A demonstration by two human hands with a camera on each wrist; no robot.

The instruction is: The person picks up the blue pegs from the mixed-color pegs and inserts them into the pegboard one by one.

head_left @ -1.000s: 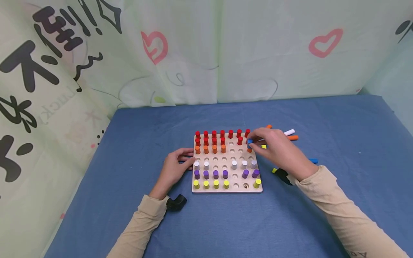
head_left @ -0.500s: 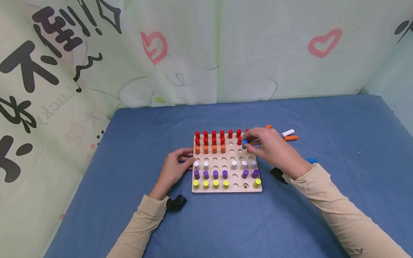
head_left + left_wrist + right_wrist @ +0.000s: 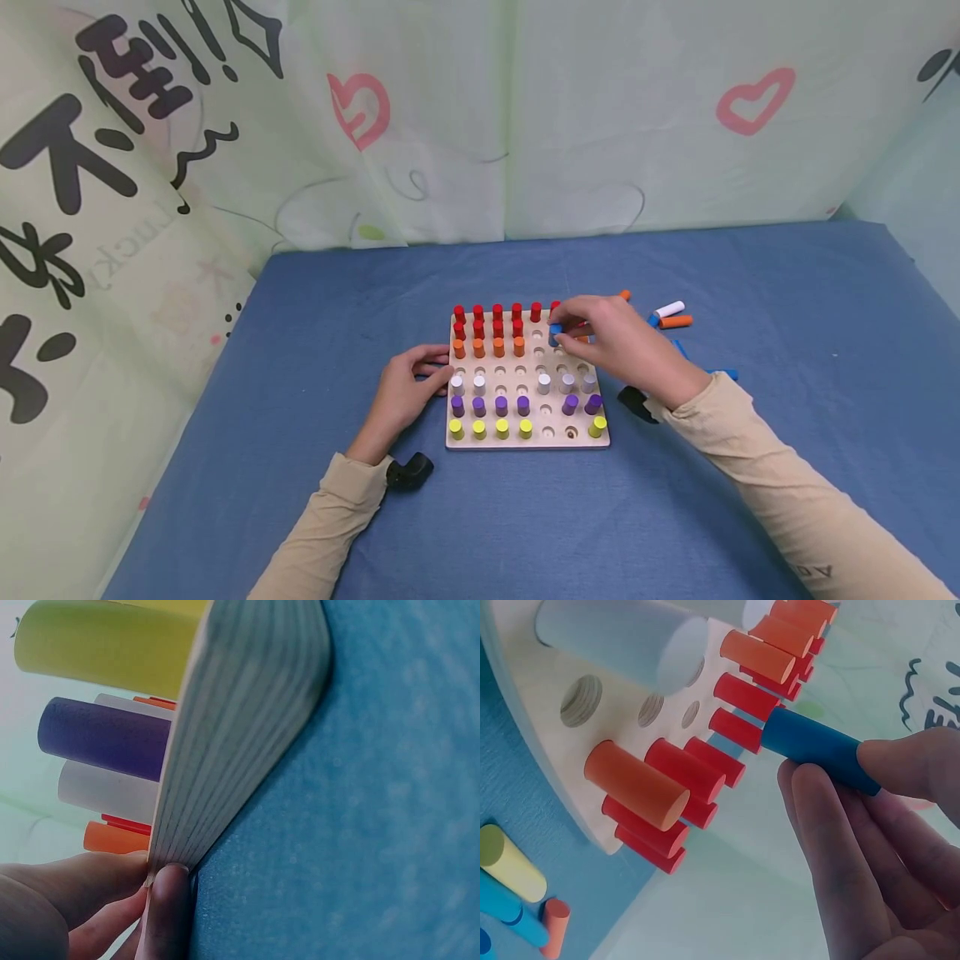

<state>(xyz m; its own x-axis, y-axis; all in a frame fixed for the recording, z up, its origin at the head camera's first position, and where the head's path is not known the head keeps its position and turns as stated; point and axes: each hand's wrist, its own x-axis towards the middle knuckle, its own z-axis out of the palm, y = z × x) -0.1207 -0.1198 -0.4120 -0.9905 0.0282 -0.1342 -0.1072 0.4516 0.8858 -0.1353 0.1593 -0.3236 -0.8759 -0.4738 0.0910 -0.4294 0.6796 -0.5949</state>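
Observation:
A square wooden pegboard lies on the table, carrying rows of red, orange, white, purple and yellow pegs. At its left edge, my left hand pinches the board; the left wrist view has the thumb on the top face and a fingertip against the layered side. Over the right part of the board, my right hand holds a blue peg between thumb and fingers. In the right wrist view the blue peg is raised off the board, in front of the red pegs. Part of the back right rows is hidden behind this hand.
Loose pegs lie right of the board: a white peg, an orange peg and several blue ones, one a blue peg. A yellow peg shows in the right wrist view. Behind the blue tablecloth hangs a printed curtain.
My right hand has moved left across the board with the blue peg, from the right edge to near the second-row gap. My left hand has stayed at the board's left edge.

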